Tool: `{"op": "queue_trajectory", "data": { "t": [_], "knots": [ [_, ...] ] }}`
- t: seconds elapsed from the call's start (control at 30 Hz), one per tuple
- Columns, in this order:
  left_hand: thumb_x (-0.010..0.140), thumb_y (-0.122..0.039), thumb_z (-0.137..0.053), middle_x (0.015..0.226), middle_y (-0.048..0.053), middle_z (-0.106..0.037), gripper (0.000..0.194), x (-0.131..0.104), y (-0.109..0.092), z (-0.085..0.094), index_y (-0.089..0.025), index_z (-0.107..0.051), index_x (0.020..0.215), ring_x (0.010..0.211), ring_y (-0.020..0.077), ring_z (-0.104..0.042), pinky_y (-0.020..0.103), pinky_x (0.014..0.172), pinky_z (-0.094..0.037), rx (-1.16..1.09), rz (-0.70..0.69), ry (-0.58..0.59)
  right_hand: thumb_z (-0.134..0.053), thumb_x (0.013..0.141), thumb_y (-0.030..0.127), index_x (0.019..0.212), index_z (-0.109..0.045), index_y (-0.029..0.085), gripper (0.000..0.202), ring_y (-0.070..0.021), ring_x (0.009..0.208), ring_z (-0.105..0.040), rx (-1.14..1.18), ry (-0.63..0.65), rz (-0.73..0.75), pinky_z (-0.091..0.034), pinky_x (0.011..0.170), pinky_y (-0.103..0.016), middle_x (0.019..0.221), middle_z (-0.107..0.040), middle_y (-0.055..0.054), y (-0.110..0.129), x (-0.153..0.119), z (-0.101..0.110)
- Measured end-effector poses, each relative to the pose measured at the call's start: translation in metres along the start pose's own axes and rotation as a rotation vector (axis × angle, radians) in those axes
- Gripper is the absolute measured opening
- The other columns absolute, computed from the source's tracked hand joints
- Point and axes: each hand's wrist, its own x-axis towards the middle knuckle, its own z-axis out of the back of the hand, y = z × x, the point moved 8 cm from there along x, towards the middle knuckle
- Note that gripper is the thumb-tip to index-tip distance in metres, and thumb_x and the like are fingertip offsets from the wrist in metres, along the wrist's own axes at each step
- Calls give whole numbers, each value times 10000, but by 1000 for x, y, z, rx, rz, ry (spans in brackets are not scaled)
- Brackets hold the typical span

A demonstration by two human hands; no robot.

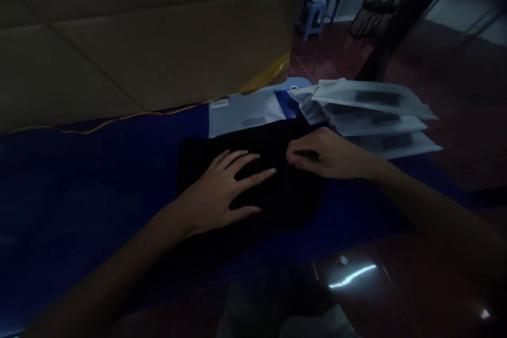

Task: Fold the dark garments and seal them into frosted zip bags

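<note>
So there's a big cardboard box (170, 53) behind the blue table (99, 179), plus clear plastic packets (372, 111) right of the black cloth (273, 190). Left hand (224, 187) lies palm-down on the cloth, fingers spread. Right hand (320, 153) is curled over its right side, fingertips bunched; can't tell if they're pinching fabric.
</note>
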Motion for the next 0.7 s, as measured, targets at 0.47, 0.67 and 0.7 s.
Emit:
{"op": "queue_trajectory", "data": {
  "t": [0.47,0.67,0.7],
  "knots": [
    [1050,-733,-392,1767,174,-227,827,3,4,-20,-279,-202,1714,1649,425,-123,769,1267,-110,60,35,67,-524,962,795,1701,-265,290,932,-465,1644,-47,-392,-35,-21,-125,1265,-753,1792,-150,-151,3,-2,-41],
    [1048,-737,-378,1697,232,-345,811,3,12,-7,-186,-417,1641,1588,434,-279,730,1257,-227,142,122,-40,-465,902,902,1719,-188,287,1059,-518,1627,-32,-404,101,-166,-136,1240,-792,1790,-72,-196,-21,-7,-53],
    [1039,-747,-385,1689,242,-346,816,2,15,-4,-191,-434,1634,1580,443,-285,740,1253,-214,169,153,-68,-460,900,906,1716,-204,285,1057,-522,1625,-59,-411,93,-166,-151,1236,-794,1788,-95,-196,-21,-7,-52]
  ]
}}
